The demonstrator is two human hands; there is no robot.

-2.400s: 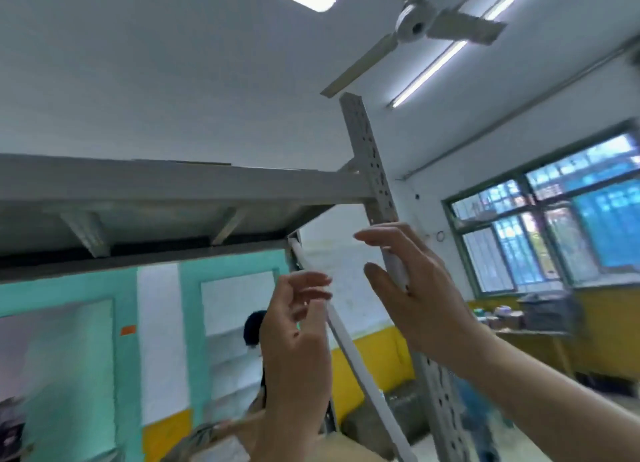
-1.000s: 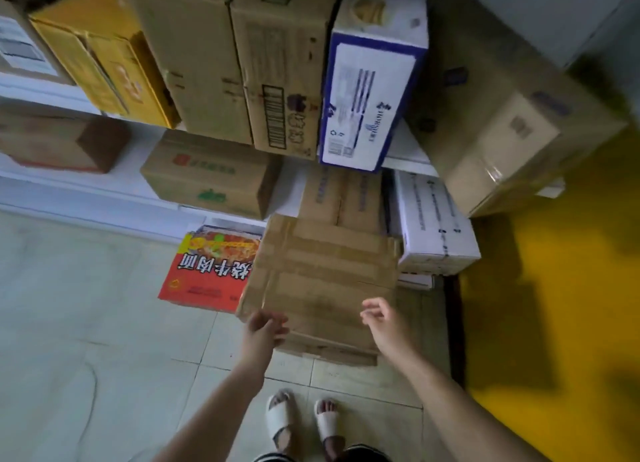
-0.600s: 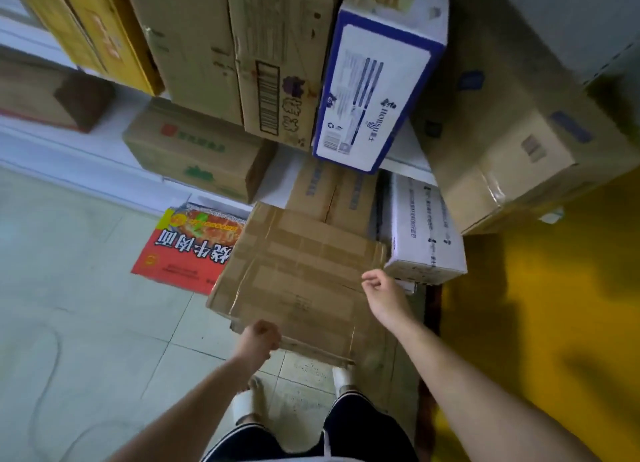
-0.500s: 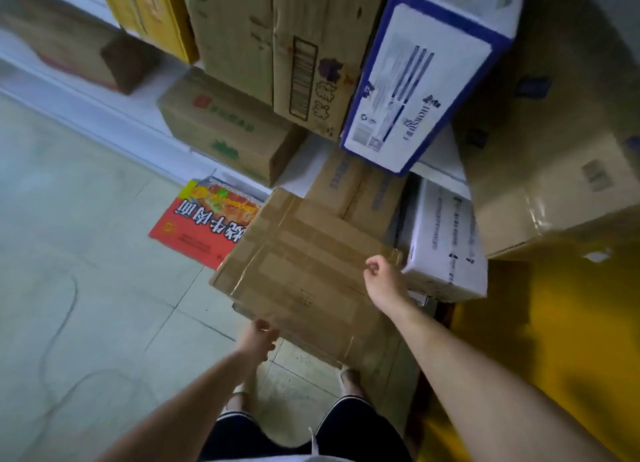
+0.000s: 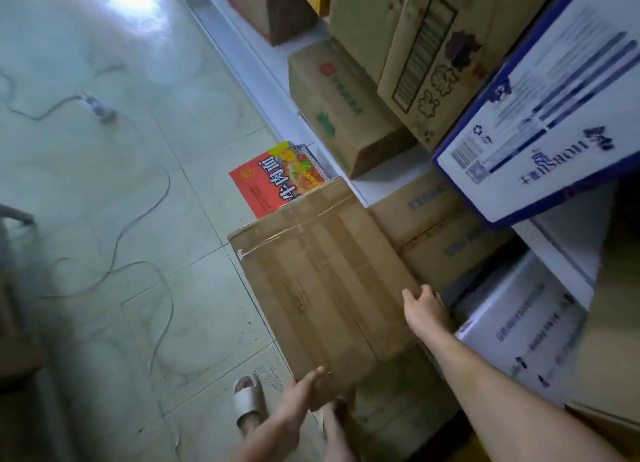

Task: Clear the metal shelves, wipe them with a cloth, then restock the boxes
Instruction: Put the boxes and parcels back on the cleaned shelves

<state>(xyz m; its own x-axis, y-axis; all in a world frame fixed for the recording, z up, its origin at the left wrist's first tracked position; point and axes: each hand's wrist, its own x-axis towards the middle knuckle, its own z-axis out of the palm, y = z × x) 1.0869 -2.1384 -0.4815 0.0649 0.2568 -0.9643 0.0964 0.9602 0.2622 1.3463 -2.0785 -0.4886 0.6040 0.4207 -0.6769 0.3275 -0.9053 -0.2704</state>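
**Taped box gripped at two edges beside the shelves**

A taped cardboard box (image 5: 322,288) sits at the centre of the view, tilted, just left of the metal shelves (image 5: 384,174) and above the tiled floor (image 5: 156,184); its far corner overlaps the near part of a red noodle carton (image 5: 273,181) lying flat on the tiles; whether the box rests on anything cannot be told. The left hand (image 5: 301,395) grips the near corner, thumb laid on the top face, the other fingers hidden beneath; the right hand (image 5: 422,309) holds the right edge, thumb on top and fingers curled over the side.

On the shelves to the right stand more cartons: a green-printed box (image 5: 339,111) on the far side, a blue-and-white carton (image 5: 540,122) higher up, a white box (image 5: 519,333) low and near. A pale sandal (image 5: 247,397) shows near the left hand; a plug block (image 5: 100,109) with its cable lies far left on the floor.
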